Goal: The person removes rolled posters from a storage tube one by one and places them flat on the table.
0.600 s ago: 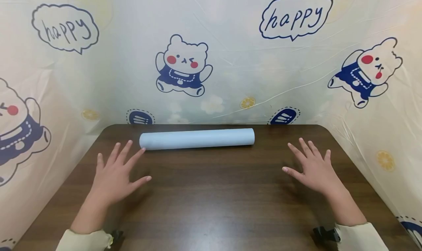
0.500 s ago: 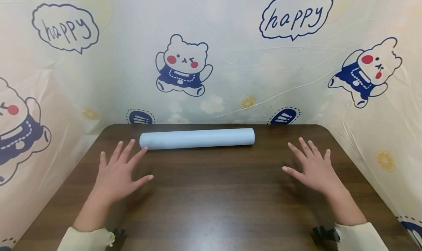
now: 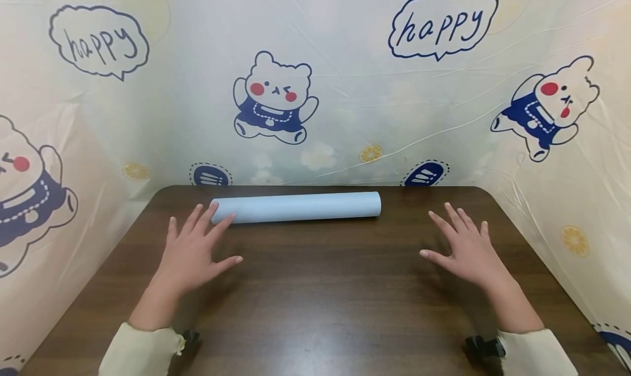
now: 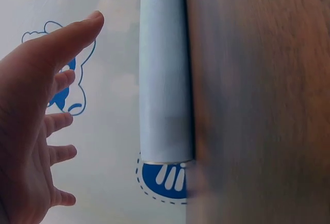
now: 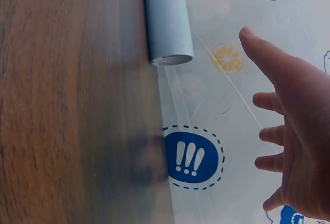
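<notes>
A brown table point(image 3: 315, 299) bears a light-blue roll point(image 3: 305, 208).

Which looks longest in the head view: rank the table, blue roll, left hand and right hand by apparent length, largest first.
1. Table
2. Blue roll
3. Left hand and right hand: too alike to rank.

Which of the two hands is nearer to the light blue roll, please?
The left hand: in the head view it overlaps one end of the light blue roll, while a gap separates the right hand from it.

Place: screened-off booth | cartoon-print sheeting point(image 3: 355, 110) on three sides | dark wood-grain tabletop point(image 3: 320, 288)
</notes>
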